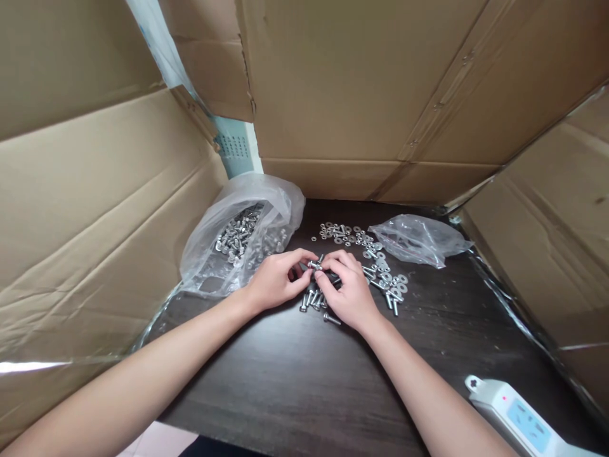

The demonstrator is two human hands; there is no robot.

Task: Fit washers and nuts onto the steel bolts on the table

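Observation:
Between my two hands is a small silver bolt (314,264), held level above the dark tabletop. My left hand (278,278) pinches one end of it with thumb and fingertips. From the other side, the fingertips and thumb of my right hand (346,287) close on it too; whether a washer or nut sits on it is too small to tell. Just below the hands lie several loose bolts (311,299), with a single bolt (332,318) nearer to me. Washers and nuts (347,233) spread behind and to the right of my right hand, mixed with more bolts (392,301).
An open clear plastic bag (200,254) full of bolts stands at the back left. A flattened plastic bag (419,240) lies at the back right. Cardboard walls (361,82) enclose the dark table (266,381). A white power strip (514,412) sits at the front right.

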